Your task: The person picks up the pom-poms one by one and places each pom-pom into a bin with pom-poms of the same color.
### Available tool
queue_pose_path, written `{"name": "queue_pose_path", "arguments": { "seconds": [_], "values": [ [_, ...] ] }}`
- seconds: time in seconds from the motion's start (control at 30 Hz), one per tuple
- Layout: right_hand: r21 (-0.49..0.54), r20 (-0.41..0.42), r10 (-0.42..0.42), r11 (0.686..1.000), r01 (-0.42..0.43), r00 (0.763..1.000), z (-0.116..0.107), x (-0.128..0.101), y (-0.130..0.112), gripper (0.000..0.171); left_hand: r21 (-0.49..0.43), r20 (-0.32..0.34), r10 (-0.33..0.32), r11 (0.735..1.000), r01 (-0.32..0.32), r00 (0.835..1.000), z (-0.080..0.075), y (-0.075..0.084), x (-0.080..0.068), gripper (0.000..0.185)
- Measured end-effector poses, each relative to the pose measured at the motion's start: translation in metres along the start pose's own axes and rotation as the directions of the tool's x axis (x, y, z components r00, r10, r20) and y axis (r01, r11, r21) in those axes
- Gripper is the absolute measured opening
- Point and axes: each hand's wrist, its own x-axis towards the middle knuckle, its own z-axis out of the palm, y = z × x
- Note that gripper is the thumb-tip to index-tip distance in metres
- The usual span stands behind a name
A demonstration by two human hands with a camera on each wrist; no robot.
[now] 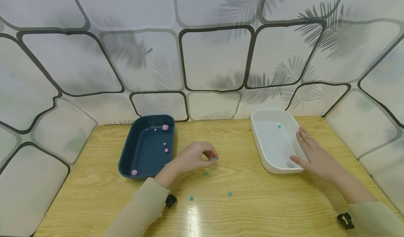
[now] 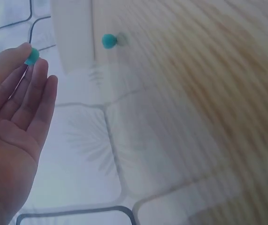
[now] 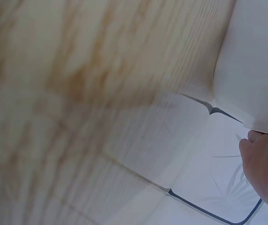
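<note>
My left hand (image 1: 210,156) hovers over the middle of the wooden table (image 1: 271,202) and pinches a small teal bead (image 1: 215,159) at its fingertips. In the left wrist view the left hand (image 2: 30,65) shows the teal bead (image 2: 32,56) tucked at the fingertips. My right hand (image 1: 304,147) lies flat with straight fingers on the right rim of the white tray (image 1: 262,149). One teal bead (image 1: 279,126) lies inside that tray. The right wrist view shows only the white tray's corner (image 3: 256,70) and part of my right hand (image 3: 265,164).
A dark blue tray (image 1: 126,156) at the left holds several pink beads (image 1: 165,127). Three loose teal beads lie on the table (image 1: 207,173), (image 1: 191,197), (image 1: 230,193). One loose bead (image 2: 108,41) shows in the left wrist view. A patterned wall panel stands behind.
</note>
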Motion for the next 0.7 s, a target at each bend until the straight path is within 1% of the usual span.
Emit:
{"name": "queue_pose_path", "arguments": {
  "seconds": [0.2, 0.47, 0.63, 0.7],
  "values": [
    [-0.015, 0.001, 0.002, 1.000, -0.002, 1.000, 0.000, 0.000, 0.001, 0.093, -0.024, -0.029, -0.007, 1.000, 0.007, 1.000, 0.005, 0.008, 0.018, 0.010],
    [-0.010, -0.012, -0.009, 1.000, 0.009, 1.000, 0.002, -0.001, 0.002, 0.093, -0.060, -0.057, -0.015, 0.998, 0.012, 0.998, 0.011, 0.022, 0.042, 0.014],
    [-0.014, -0.018, -0.015, 1.000, 0.015, 1.000, 0.002, 0.000, 0.003, 0.093, -0.110, -0.097, -0.013, 0.994, 0.003, 0.995, 0.017, 0.030, 0.057, 0.015],
    [-0.013, -0.019, -0.017, 1.000, 0.017, 1.000, 0.002, 0.000, 0.003, 0.093, -0.144, -0.117, -0.026, 0.989, 0.008, 0.993, 0.020, 0.032, 0.063, 0.015]
  ]
}}
